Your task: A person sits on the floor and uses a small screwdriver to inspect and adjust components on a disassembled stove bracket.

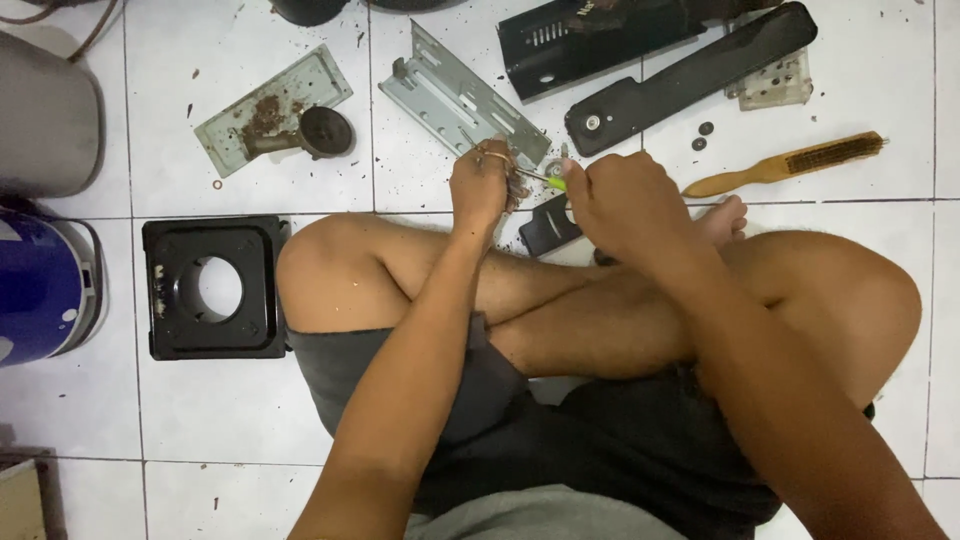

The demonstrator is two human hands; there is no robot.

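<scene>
I sit cross-legged on a white tiled floor. My left hand (481, 185) is closed around a small rusty metal part held above my knees. My right hand (622, 200) grips a screwdriver with a green handle (553, 183), its tip pointing left into the part in my left hand. A small black metal piece (546, 228) lies on the floor just under both hands, partly hidden by them.
A black square frame with a round hole (212, 288) lies left of my knee. Farther off lie a rusty plate with a burner piece (275, 115), a grey metal bracket (460, 100), long black panels (690, 75), a wire brush (790, 165), and a blue container (40, 285).
</scene>
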